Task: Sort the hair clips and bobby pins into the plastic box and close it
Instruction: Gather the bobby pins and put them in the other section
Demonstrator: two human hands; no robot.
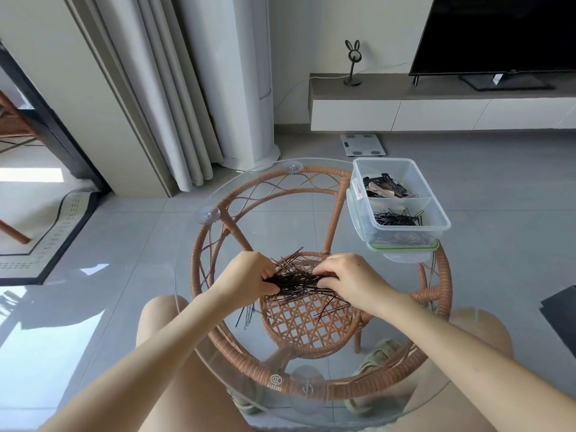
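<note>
Head view: near the box (436,224), left hand (246,275) and right hand (349,280) pinch a pile of pins (299,283), fingers curled closed.

Black bobby pins (299,283) piled mid-surface; open clear plastic box (402,202) far right, hair clips (386,187) in rear compartment.

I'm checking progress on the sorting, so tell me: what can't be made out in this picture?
- Head view: how many bobby pins the left hand and right hand grip; fingers cover the pile's ends.
- Head view: count of hair clips in the plastic box; too small, overlapping.
- Head view: the lid under the box, mostly hidden by it.
</note>
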